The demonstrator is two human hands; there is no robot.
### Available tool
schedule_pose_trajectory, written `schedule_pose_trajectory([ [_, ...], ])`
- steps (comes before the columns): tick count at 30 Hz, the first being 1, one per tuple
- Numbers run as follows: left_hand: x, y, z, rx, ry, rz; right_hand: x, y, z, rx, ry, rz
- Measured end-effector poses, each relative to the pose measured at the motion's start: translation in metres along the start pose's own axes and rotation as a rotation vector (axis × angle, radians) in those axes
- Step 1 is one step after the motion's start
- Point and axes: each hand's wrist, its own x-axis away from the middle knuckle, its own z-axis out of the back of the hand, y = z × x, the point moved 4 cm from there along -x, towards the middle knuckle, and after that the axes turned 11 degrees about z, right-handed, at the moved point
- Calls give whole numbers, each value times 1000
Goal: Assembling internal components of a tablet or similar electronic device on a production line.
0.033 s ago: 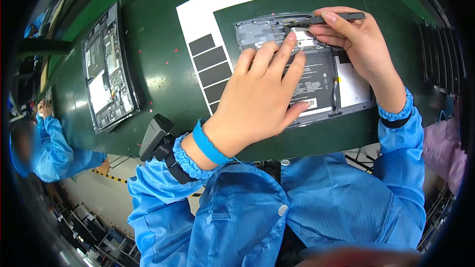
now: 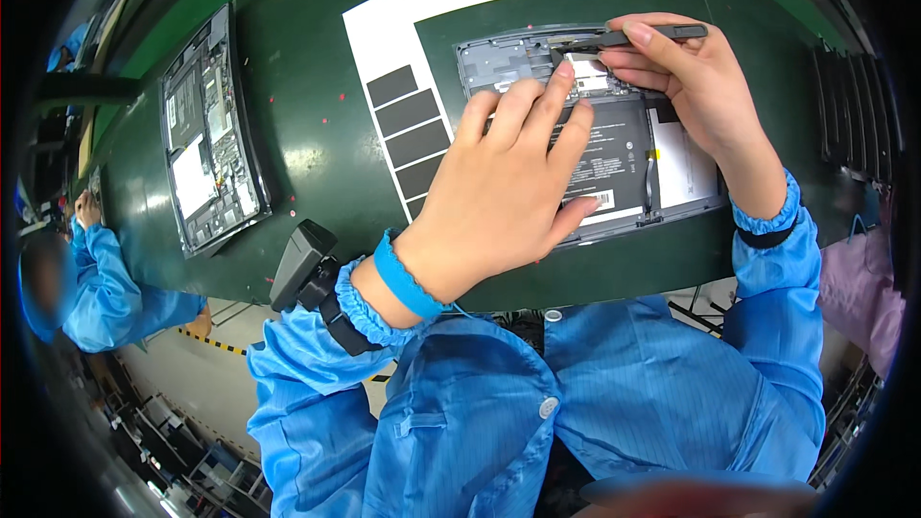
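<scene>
An opened laptop base (image 2: 468,62) lies on the green table in front of me, its black battery (image 2: 614,158) and circuit board showing. My right hand (image 2: 705,82) grips a pair of dark tweezers (image 2: 679,32) over the far part of the base, tips pointing left. Spread across the base's left side is my left hand (image 2: 508,168), fingers apart. Its index fingertip presses down close to the tweezer tips, and the thumb rests near the battery's front edge. What lies right under the fingertip is hidden.
Left on the table is a second opened laptop base (image 2: 213,134). White sheets with black rectangular pieces (image 2: 403,117) lie beside and behind my work. A stack of dark panels (image 2: 854,115) stands far right. Another person in blue (image 2: 125,288) sits at the left.
</scene>
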Motion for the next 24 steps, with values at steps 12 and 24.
schedule_pose_trajectory([
  [12, -1, 7, -4, 44, 171, 47, -2, -4, -6, -74, 78, 80],
  [24, 34, -45, 44, 75, 210, 417, -36, -35, -115, 609, -155, 458],
])
